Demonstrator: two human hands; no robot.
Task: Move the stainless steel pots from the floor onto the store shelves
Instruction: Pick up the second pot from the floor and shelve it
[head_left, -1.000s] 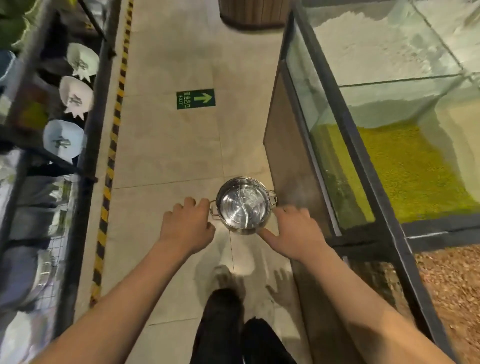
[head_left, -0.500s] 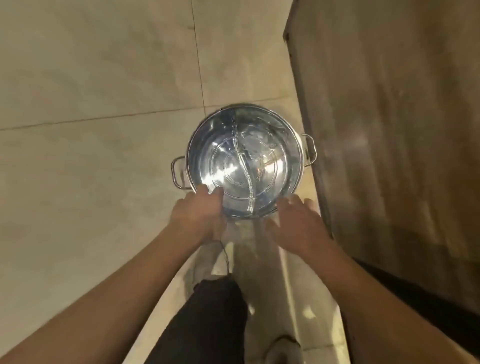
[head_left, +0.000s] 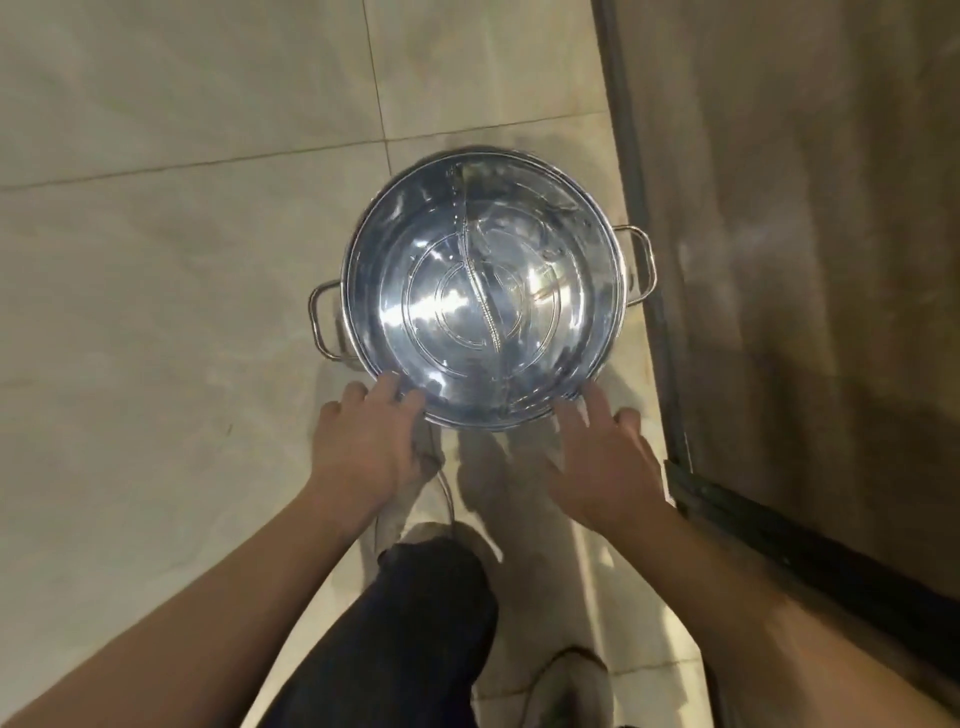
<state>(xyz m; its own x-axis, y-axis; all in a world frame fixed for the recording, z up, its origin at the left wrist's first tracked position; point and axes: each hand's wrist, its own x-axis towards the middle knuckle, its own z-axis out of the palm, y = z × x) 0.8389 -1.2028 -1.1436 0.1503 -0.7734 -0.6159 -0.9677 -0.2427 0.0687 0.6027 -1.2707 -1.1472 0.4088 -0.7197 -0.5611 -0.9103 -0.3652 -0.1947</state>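
Observation:
A stainless steel pot (head_left: 483, 291) with an S-shaped divider and two loop handles stands on the tiled floor, seen from straight above. My left hand (head_left: 366, 447) is at the pot's near left rim, fingertips touching its edge, fingers apart. My right hand (head_left: 605, 462) is at the near right rim, fingers spread, fingertips at or just short of the edge. Neither hand has closed on the pot. The pot's handles are free, one at the left (head_left: 324, 325), one at the right (head_left: 641, 265).
A brown wooden cabinet side (head_left: 810, 260) with a dark metal post rises close to the pot's right handle. Beige floor tiles (head_left: 156, 286) spread out to the left. My dark trouser leg (head_left: 415, 623) and shoes are directly below the hands.
The view has dropped close over the pot, which now looks much larger. Both hands stay at its near rim, the right one spread wider. Shelves and grain bins have left the view.

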